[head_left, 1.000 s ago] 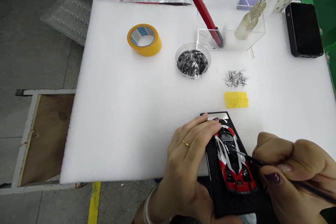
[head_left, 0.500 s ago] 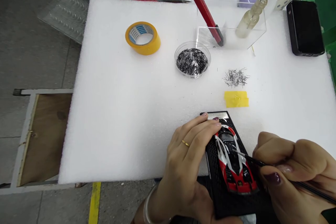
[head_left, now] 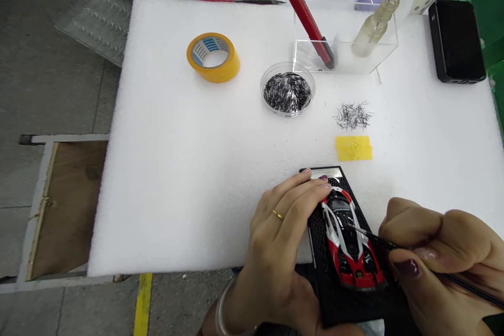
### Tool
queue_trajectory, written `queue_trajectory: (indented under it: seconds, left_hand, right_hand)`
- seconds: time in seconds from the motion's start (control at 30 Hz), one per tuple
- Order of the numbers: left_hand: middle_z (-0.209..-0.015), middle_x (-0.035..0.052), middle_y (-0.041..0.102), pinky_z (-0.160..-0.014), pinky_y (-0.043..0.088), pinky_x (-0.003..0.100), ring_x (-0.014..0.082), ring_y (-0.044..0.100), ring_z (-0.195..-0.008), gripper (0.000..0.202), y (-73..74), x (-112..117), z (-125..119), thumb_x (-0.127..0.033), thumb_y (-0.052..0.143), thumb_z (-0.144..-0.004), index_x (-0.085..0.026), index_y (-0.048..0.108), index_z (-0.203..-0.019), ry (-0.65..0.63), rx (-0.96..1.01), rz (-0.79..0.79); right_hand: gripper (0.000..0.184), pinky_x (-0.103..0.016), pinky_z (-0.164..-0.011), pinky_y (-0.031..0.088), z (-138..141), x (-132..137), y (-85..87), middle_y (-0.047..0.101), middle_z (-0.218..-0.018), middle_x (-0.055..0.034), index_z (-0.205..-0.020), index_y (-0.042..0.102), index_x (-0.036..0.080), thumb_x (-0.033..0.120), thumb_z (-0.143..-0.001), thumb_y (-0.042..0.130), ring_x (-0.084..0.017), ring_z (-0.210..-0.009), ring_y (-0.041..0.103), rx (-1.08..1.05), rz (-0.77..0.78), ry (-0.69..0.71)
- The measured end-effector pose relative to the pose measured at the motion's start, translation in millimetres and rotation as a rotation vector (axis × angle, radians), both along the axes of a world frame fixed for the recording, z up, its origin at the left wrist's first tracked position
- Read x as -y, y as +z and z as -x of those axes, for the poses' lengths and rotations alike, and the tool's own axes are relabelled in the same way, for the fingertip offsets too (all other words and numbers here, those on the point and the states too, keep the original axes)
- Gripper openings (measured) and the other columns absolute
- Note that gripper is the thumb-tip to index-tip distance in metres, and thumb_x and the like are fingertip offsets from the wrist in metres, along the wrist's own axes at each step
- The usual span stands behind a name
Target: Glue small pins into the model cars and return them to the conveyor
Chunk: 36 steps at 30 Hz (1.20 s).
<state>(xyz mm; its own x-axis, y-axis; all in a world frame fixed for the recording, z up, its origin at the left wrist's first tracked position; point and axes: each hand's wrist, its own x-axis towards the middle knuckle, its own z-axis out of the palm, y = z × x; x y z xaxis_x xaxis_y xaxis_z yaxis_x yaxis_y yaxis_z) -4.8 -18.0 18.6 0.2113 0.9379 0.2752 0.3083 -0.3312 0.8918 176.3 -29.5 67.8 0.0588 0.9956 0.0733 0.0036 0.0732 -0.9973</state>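
A small model car in red, white and black sits on a black textured display base. My left hand grips that base from its left side, fingertips near the car's far end and thumb lower down. My right hand pinches a thin black fine-tipped brush. Its tip reaches the dark middle of the car's body; whether it touches I cannot tell. Just beyond the base, a piece of yellow tape with a small clear blob lies on the white foam sheet.
Behind the tape lies a pile of short black bristles. A round clear dish holds more of them. Farther out are a yellow tape roll, a red cutter, a clear box with a bottle, and a black device.
The view has shifted very slightly. Both hands, the brush and the model car keep nearly the same places.
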Motion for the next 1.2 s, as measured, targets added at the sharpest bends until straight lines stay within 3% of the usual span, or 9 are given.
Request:
queue_trajectory:
  seconds: [0.27,0.47,0.8,1.2]
  left_hand:
    - [-0.14,0.0045,0.067,-0.117,0.047,0.04,0.0253,0.056,-0.138,0.045,2.5,1.0,0.9,-0.038,0.058,-0.099,-0.022,0.057,-0.142,0.011,-0.041,0.006]
    - [-0.138,0.0059,0.068,-0.116,0.048,0.043,0.0276,0.057,-0.136,0.048,1.4,-0.5,0.0,-0.045,0.057,-0.099,-0.021,0.058,-0.141,0.009,-0.015,0.0]
    - [-0.14,0.0027,0.067,-0.12,0.044,0.036,0.0234,0.055,-0.138,0.048,0.2,1.6,1.0,-0.043,0.058,-0.099,-0.022,0.058,-0.142,0.007,0.005,0.006]
    - [-0.136,0.0072,0.069,-0.114,0.052,0.047,0.0288,0.06,-0.134,0.044,1.4,0.7,0.4,-0.043,0.054,-0.101,-0.023,0.058,-0.14,0.023,-0.051,-0.01]
  right_hand:
    - [0.032,-0.03,-0.053,0.036,-6.6,-0.5,0.3,0.058,-0.072,0.0036,-0.083,0.046,0.023,-0.002,-0.084,0.065,-0.01,-0.061,0.046,0.047,-0.013,0.078]
    - [0.033,-0.029,-0.052,0.037,-5.9,0.4,0.7,0.058,-0.072,0.004,-0.082,0.044,0.023,-0.003,-0.081,0.064,-0.01,-0.061,0.046,0.058,-0.024,0.077]
    - [0.028,-0.03,-0.049,0.035,-5.5,1.2,-1.4,0.057,-0.068,0.0018,-0.081,0.047,0.023,0.012,-0.092,0.071,-0.012,-0.058,0.044,0.013,-0.02,0.037]
    - [0.017,-0.03,-0.049,0.039,-3.6,0.1,-0.8,0.056,-0.065,0.0018,-0.087,0.056,0.025,0.021,-0.094,0.071,-0.013,-0.055,0.046,-0.034,0.008,-0.024]
